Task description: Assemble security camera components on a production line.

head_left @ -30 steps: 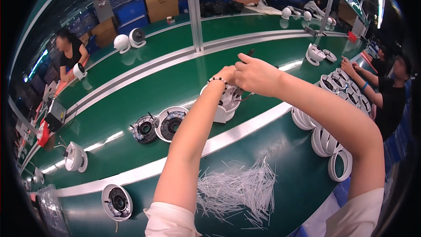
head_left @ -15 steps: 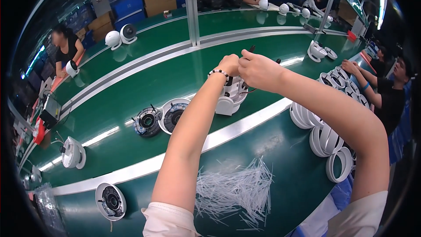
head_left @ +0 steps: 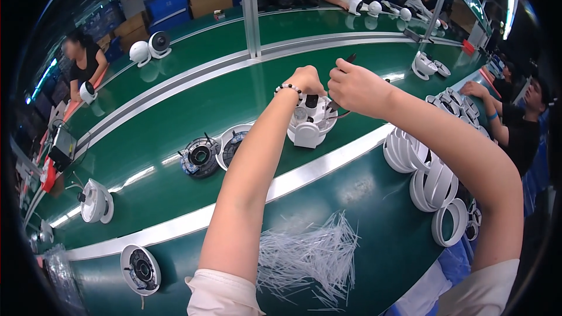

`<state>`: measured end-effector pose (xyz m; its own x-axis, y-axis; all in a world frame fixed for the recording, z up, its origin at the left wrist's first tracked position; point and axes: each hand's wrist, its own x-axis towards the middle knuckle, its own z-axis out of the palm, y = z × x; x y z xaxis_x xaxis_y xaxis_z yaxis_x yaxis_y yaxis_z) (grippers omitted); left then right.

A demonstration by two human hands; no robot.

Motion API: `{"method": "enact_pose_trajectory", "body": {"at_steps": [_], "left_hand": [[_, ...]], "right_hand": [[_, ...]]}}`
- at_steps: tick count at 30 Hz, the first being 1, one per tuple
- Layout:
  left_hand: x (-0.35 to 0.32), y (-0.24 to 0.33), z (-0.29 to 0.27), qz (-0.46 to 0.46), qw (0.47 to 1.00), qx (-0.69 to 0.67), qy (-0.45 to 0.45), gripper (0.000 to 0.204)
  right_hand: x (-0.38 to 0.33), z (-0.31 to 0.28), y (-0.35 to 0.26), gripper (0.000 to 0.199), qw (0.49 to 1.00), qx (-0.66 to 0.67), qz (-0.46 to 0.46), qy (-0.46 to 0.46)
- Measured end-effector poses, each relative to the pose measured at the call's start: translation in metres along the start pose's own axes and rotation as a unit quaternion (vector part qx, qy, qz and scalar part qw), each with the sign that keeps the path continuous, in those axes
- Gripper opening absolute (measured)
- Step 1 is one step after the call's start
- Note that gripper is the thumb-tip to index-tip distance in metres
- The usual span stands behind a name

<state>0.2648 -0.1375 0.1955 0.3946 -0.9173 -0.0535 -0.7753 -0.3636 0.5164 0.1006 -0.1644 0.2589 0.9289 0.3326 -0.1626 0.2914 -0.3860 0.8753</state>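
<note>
A white rounded housing point(head_left: 307, 134) with black parts and a thin cable inside stands open on the green belt ahead of me. At its far rim is my left hand point(head_left: 308, 80), fingers curled down; what they grip is hidden. My right hand point(head_left: 356, 89) is closed just right of it, around a dark hand tool point(head_left: 333, 106) whose tip points at the housing and whose other end sticks out above the fist. Left of the housing, a dark round part with a circuit board point(head_left: 200, 157) lies beside a white shell point(head_left: 226, 140), partly behind my left forearm.
A heap of clear thin strips point(head_left: 310, 257) lies on the near table, with white rings point(head_left: 451, 222) stacked at its right. One round assembly point(head_left: 140, 269) is at the near left; a white unit point(head_left: 96, 201) stands on the belt. A metal post point(head_left: 250, 17) rises beyond. Co-workers sit around.
My hands have drawn apart from each other, the right one moving right with the dark tool. More of the housing's inside shows between them. The view has shifted slightly.
</note>
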Motion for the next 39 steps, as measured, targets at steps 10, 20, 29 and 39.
{"method": "enact_pose_trajectory", "body": {"at_steps": [10,20,29,39], "left_hand": [[0.038,0.012,0.027,0.023,0.999,0.038,0.026,0.030],[0.023,0.043,0.029,0.069,0.989,-0.014,0.129,0.019],[0.015,0.064,0.039,0.142,0.947,-0.067,0.279,0.005],[-0.140,0.028,-0.046,0.208,0.957,-0.198,-0.038,0.019]], "right_hand": [[-0.010,0.020,-0.001,0.007,1.000,0.002,-0.007,0.022],[-0.034,0.032,-0.008,0.010,0.993,0.041,0.028,-0.106],[-0.060,0.039,0.000,0.006,0.987,0.086,0.045,-0.129],[-0.114,-0.023,0.034,0.041,0.948,0.162,0.272,-0.042]]}}
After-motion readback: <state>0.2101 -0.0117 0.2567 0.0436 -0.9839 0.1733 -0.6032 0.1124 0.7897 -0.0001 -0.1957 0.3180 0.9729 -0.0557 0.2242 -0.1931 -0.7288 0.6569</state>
